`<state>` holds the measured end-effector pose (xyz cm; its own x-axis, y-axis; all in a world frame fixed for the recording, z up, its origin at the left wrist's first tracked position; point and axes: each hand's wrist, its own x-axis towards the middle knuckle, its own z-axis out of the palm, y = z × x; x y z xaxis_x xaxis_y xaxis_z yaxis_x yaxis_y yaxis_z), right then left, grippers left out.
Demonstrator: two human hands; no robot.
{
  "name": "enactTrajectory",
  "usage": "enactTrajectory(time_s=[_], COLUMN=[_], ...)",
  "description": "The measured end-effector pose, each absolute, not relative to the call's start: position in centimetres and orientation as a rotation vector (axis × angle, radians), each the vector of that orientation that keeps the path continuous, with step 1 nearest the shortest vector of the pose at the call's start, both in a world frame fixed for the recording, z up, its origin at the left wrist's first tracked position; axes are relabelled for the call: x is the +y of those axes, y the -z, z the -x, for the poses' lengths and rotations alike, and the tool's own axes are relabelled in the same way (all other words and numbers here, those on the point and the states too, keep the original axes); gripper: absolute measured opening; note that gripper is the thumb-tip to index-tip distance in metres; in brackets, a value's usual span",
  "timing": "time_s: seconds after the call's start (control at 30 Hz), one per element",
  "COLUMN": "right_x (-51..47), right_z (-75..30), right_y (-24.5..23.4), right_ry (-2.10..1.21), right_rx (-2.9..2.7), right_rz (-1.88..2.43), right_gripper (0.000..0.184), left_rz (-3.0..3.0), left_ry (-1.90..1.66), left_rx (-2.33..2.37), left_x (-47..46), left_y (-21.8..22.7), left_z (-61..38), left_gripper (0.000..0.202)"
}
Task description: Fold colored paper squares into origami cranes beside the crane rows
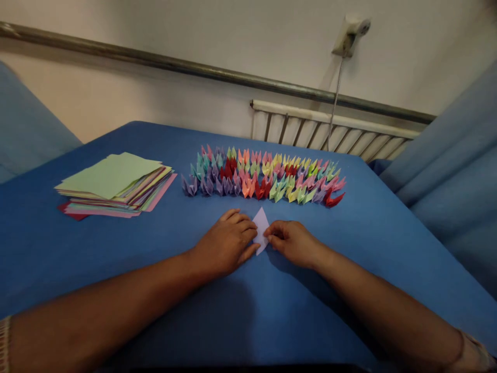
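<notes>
A small pale lavender folded paper (261, 224) lies on the blue table (272, 311), its point facing away from me. My left hand (227, 242) lies flat over its left part, fingers pressed down on it. My right hand (292, 241) pinches the paper's right edge with curled fingers. Just beyond the hands stand several rows of folded paper cranes (264, 175) in many colours.
A stack of coloured paper sheets (116, 185), pale green on top, lies at the left of the table. Blue fabric (450, 171) rises at the right and far left. A radiator (330, 132) and a metal rail (194, 67) run along the wall behind.
</notes>
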<state>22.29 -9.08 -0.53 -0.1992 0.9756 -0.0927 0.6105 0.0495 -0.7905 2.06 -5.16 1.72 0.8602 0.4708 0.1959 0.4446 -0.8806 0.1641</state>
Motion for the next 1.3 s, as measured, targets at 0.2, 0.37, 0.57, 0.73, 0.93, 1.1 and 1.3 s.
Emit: enactTrajectory(time_s=[0.2, 0.37, 0.57, 0.73, 0.93, 1.1, 1.3], right_x=[-9.5, -8.9, -8.5, -9.6, -9.2, -8.9, -9.6], right_z=[-21.9, -23.0, -22.8, -21.9, -21.6, -21.7, -21.6], right_y=[0.2, 0.9, 0.9, 0.6, 1.4, 1.7, 1.1], right_ry=[-1.621, -1.02, -0.586, -0.585, -0.658, -0.626, -0.556], right_rx=[-1.489, -1.956, -2.208, -2.224, -2.085, -2.06, -2.101], right_rz=[1.399, 1.384, 1.29, 1.299, 1.388, 1.431, 1.438], right_gripper=[0.014, 0.033, 0.016, 0.005, 0.012, 0.007, 0.004], left_rz=[-2.916, -2.93, -2.964, -2.786, -2.677, -2.683, -2.592], left_ry=[-0.299, -0.298, -0.282, -0.219, -0.211, -0.162, -0.212], left_rx=[0.719, 0.691, 0.67, 0.783, 0.911, 1.034, 1.093], left_x=[-5.7, -5.4, -5.0, -5.2, -5.1, -5.3, -5.4], left_y=[-1.7, -1.0, -1.3, -2.0, -2.0, -2.5, -2.4], left_z=[-1.9, -1.5, -1.0, -0.7, -1.0, -1.1, -1.0], left_gripper=[0.032, 0.02, 0.023, 0.014, 0.02, 0.015, 0.012])
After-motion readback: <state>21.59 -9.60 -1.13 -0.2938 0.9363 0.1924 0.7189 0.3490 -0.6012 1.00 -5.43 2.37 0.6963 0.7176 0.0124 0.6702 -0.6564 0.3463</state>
